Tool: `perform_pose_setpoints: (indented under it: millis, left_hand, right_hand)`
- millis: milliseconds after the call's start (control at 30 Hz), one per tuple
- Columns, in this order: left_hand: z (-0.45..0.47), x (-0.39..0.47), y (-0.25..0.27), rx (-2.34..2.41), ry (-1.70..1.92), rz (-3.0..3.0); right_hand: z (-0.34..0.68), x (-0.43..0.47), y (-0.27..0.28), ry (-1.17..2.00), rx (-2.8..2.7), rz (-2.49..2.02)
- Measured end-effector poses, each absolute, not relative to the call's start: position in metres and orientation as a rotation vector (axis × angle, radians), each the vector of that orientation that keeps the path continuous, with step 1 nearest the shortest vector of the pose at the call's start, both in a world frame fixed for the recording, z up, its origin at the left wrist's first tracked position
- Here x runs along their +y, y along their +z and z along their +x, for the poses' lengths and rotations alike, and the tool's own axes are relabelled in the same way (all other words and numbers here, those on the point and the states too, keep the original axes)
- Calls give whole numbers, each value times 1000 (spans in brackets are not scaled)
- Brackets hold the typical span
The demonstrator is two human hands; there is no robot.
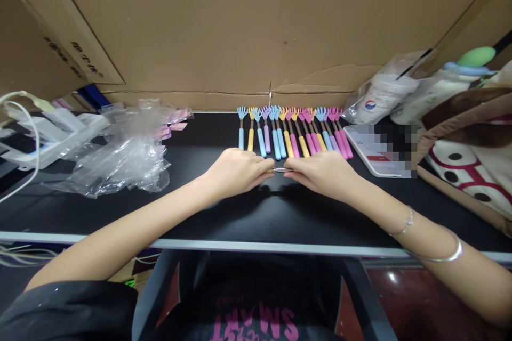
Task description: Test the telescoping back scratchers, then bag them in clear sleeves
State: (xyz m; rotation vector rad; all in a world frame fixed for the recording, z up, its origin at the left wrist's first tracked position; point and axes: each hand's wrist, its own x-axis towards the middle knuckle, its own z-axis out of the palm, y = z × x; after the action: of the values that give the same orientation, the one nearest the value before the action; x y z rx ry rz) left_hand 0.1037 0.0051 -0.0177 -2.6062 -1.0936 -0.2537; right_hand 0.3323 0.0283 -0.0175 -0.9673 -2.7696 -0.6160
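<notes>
Head view: the left hand (238,175) and right hand (326,173) pinch opposite ends of a thin, silver-coloured metal rod (282,170) over the black surface (192,218), near a row of scratchers with hand-shaped heads and pink, yellow, blue and purple handles (279,144). This looks like two-handed work on the rod, calling next for an even grip. A clear plastic bag (359,98) surrounds a white cup (386,97), contents hidden. Crumpled clear plastic sleeves (136,166) lie left; whether they hold anything is unclear.
</notes>
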Motion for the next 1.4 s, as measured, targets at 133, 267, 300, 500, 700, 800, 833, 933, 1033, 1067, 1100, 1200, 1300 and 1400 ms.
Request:
perform_pose_setpoints:
  millis: [133, 267, 300, 500, 700, 800, 833, 933, 1033, 1067, 1100, 1200, 1300, 1400]
  left_hand:
    - [100, 8, -19, -1201, -159, -2691]
    - [96, 11, -18, -1250, -92, -2753]
    - [95, 11, -16, -1259, -90, -2766]
    - [79, 19, 1, -1374, -15, -2997]
    - [50, 31, 18, -1430, 10, -3399]
    - [30, 39, 22, -1448, 40, -3544]
    - [23, 41, 23, -1468, 50, -3559]
    - [9, 47, 23, -1541, 87, -3535]
    - [9, 49, 22, -1539, 168, -3464]
    - [11, 49, 21, -1537, 175, -3409]
    - [13, 49, 19, -1541, 173, -3332]
    - [17, 48, 13, -1530, 104, -2994]
    - [15, 44, 6, -1414, 11, -2718]
    - [11, 38, 1, -1246, -82, -2552]
  right_hand:
    - [338, 33, -21, -525, -2795, -933]
    - [345, 38, -23, -469, -2793, -921]
    - [346, 39, -23, -465, -2786, -926]
    - [357, 47, -13, -406, -2772, -909]
    - [379, 61, -3, -129, -2793, -973]
    - [400, 72, 2, 103, -2816, -1051]
    - [409, 75, 3, 176, -2809, -1084]
    - [435, 82, 4, 387, -2776, -1130]
    - [450, 82, 2, 439, -2763, -1168]
    - [453, 81, 1, 364, -2759, -1205]
    - [454, 81, -1, 246, -2751, -1247]
    - [455, 79, -6, -182, -2680, -1311]
    - [458, 77, -7, -434, -2626, -1295]
    - [460, 71, -3, -527, -2643, -1325]
